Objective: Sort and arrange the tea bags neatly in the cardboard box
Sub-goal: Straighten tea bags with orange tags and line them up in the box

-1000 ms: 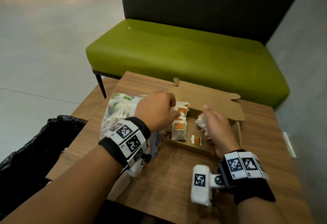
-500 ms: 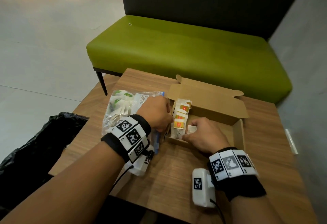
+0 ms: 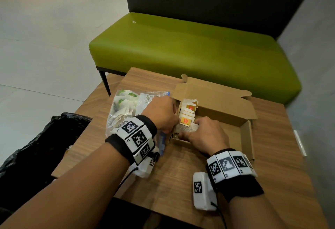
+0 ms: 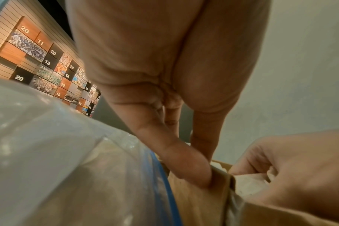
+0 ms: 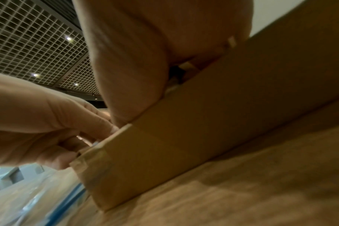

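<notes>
A person sits at a wooden table (image 3: 181,183) with a shallow brown cardboard box (image 3: 243,138), lid folded back on the far side. A row of white paper tea bags with red and yellow tags (image 3: 187,114) stands on edge along the box's left wall, which leaves the right half of the box floor bare.

The left hand (image 3: 162,114) curls over the box's left wall; in the left wrist view its fingers (image 4: 186,162) press the outside of that cardboard wall, probably to brace it while the row is packed. Its grip is narrow and on the wall itself.

The right hand (image 3: 204,134) reaches into the near left corner, fingers bent down onto the nearest tea bag, seemingly tucking it against the row. Whether its grip pinches the bag or only pushes it, I cannot tell.

Just left of the box lies a clear plastic zip bag with a blue seal (image 3: 126,109), holding more tea bags, these with green tags, likely awaiting sorting.
</notes>
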The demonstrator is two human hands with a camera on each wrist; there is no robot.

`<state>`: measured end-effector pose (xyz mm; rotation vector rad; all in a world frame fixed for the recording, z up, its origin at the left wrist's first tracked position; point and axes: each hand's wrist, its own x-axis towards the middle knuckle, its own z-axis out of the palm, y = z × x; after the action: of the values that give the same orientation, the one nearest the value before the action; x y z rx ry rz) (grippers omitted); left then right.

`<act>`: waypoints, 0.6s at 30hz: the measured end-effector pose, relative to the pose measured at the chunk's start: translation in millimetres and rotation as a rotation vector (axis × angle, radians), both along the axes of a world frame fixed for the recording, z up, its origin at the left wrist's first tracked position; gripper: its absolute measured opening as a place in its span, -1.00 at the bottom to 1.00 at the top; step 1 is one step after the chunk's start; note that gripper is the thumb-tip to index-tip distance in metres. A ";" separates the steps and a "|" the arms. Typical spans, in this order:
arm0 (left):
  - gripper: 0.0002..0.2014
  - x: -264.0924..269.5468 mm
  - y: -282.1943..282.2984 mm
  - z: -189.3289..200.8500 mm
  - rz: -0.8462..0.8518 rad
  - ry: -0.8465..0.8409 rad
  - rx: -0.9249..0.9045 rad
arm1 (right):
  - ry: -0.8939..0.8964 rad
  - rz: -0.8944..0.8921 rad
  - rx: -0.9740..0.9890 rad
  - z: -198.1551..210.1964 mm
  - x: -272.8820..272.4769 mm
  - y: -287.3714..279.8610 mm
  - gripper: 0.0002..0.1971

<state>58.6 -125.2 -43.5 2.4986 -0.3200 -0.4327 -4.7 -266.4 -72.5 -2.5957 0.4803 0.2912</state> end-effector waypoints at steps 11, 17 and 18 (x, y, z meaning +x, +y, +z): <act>-0.82 1.2 1.0 3.2 -0.053 -0.095 0.123 | -0.244 -0.227 0.444 10.4 -1.3 -28.1 -0.17; -0.74 -10.3 -13.8 26.0 -0.117 -0.240 -0.166 | -0.327 -0.249 0.899 18.1 -2.2 -29.6 -0.17; -0.74 -13.8 -18.0 28.9 -0.146 -0.205 -0.217 | -0.333 -0.233 0.937 19.5 -2.4 -29.1 -0.17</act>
<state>44.8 -143.2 -14.6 2.3177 -0.6007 -0.1872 -7.1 -295.5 -53.1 -1.6130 0.3883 -0.0144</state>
